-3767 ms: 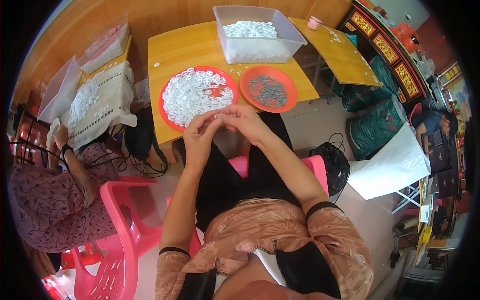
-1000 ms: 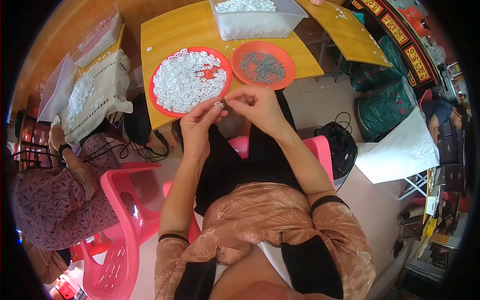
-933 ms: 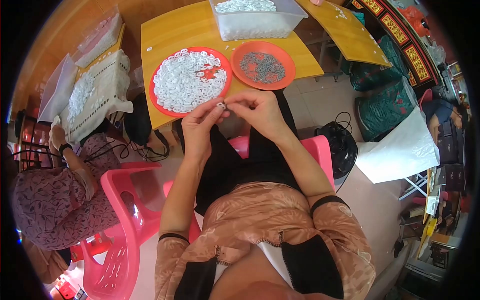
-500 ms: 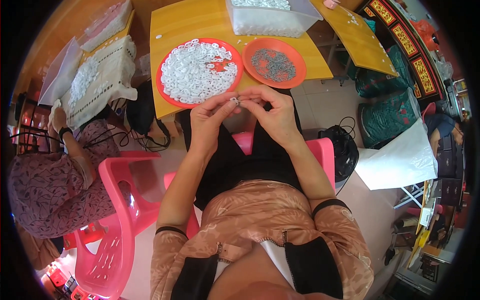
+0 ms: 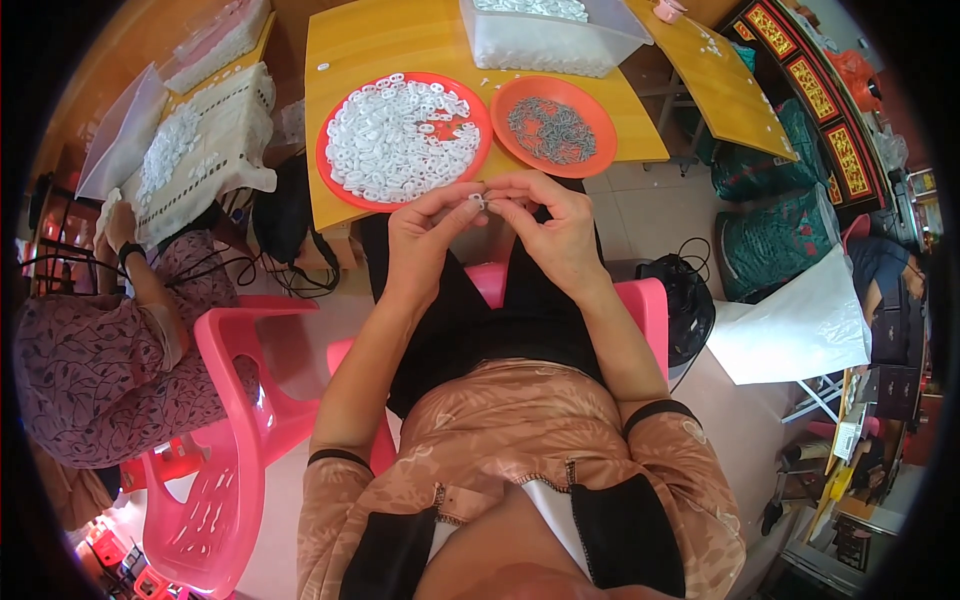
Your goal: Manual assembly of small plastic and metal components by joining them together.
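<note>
And here the left hand (image 5: 425, 230) has a small white plastic piece (image 5: 477, 201) pinched between thumb and forefinger; the right hand (image 5: 558, 232) meets it from the right, thumb and fingers drawn together just at the piece's edge; whether those right fingertips grip the piece itself or some finer part is too small to tell; both hands sit close together above the lap, just short of the yellow wooden worktop (image 5: 380, 45).

Straight beyond the left hand lies a round red plastic plate (image 5: 323, 165), heaped with white, looped plastic pieces (image 5: 395, 140), a bare red patch showing on its right side; beyond the right hand, just beside that plate, sits a round orange plastic plate (image 5: 601, 112) bearing a loose pile of thin grey pieces (image 5: 550, 130); farther out past both plates stands a translucent rectangular plastic box (image 5: 545, 50), more white pieces inside; well off to the left of the left hand, another person's hand (image 5: 118, 225) is at the edge of a beige cloth (image 5: 235, 120).
</note>
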`<action>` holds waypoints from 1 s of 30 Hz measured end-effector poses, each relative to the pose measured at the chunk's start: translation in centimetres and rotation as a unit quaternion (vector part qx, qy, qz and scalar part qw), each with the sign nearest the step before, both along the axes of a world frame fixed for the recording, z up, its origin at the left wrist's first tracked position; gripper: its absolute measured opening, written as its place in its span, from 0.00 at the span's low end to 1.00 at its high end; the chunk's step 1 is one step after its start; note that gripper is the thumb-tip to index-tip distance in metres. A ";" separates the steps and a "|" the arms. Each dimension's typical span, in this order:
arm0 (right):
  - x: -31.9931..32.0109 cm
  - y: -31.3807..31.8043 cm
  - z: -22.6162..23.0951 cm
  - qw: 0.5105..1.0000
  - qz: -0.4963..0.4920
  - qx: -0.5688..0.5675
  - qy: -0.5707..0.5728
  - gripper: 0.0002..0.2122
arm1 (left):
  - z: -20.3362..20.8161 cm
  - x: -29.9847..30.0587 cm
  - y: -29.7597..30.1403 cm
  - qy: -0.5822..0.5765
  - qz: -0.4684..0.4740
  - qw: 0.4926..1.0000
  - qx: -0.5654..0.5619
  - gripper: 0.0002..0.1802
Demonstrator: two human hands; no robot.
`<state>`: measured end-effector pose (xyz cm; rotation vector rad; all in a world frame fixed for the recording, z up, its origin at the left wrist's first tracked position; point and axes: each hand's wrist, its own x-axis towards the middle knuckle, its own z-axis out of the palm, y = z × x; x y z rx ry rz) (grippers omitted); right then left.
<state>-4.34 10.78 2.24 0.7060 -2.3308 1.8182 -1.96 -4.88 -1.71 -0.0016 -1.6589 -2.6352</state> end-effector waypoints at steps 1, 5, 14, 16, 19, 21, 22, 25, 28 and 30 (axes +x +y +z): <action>0.0 0.0 -0.1 1.000 0.000 0.000 0.000 0.09 | 0.0 0.0 0.0 0.007 0.005 1.000 -0.008 0.13; -0.2 0.1 -0.4 0.995 -0.011 0.062 0.079 0.08 | -0.3 0.0 0.1 0.042 0.020 0.997 -0.058 0.12; -0.1 0.4 -0.7 0.993 -0.008 0.062 0.105 0.07 | -0.2 0.2 0.3 0.071 0.027 0.991 -0.108 0.10; 0.0 0.2 -0.8 0.997 -0.004 0.025 0.078 0.09 | -0.1 0.2 0.3 0.068 0.030 0.991 -0.115 0.10; 0.0 0.2 -1.4 0.996 -0.019 0.029 0.084 0.12 | -0.4 0.0 0.3 0.071 0.027 0.987 -0.139 0.09; 0.0 0.3 -1.9 0.996 -0.027 0.023 0.085 0.11 | -0.5 -0.1 0.1 0.077 0.020 0.984 -0.157 0.09; 0.1 0.3 -2.0 0.996 -0.028 0.023 0.084 0.11 | -0.3 -0.1 0.1 0.072 0.013 0.987 -0.141 0.09; 0.2 0.0 -2.1 0.995 -0.042 -0.028 0.081 0.08 | -0.3 0.0 0.0 0.057 0.004 0.992 -0.113 0.10; 0.1 0.2 -2.0 0.996 -0.038 -0.021 0.077 0.08 | -0.2 -0.1 0.1 0.044 0.001 0.994 -0.099 0.10; 0.0 0.5 -2.1 0.999 -0.017 -0.032 0.004 0.09 | -0.1 -0.1 0.1 0.041 -0.001 0.995 -0.095 0.11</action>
